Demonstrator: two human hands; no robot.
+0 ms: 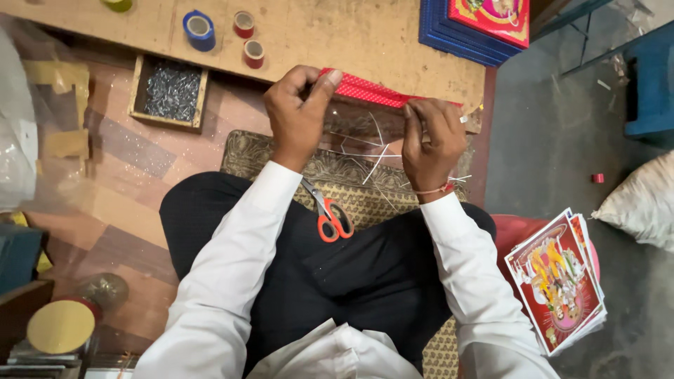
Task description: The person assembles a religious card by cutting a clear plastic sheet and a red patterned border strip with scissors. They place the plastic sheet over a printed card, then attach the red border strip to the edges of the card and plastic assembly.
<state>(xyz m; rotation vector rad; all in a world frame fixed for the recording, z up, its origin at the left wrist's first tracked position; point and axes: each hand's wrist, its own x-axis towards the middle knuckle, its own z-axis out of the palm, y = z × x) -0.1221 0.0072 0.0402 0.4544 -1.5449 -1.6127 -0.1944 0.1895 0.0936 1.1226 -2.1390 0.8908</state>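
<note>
My left hand [298, 112] pinches the left end of a red dotted strip [371, 92] that edges a clear plastic sheet [358, 130]. At the strip's right end my right hand [430, 140] grips it with fingers curled over the edge. Both hands hold it just above a low wooden board [337, 35]. Orange-handled scissors [328, 214] rest on my lap, below my left wrist. Thin white offcuts lie under the sheet on a patterned mat [351, 182].
A blue tape roll [199, 29] and two red tape rolls [248, 38] sit on the board. A small wooden box of metal pins [170, 90] is at left. Blue-framed pictures [477, 24] lie at top right; a stack of printed pictures [558, 281] at right.
</note>
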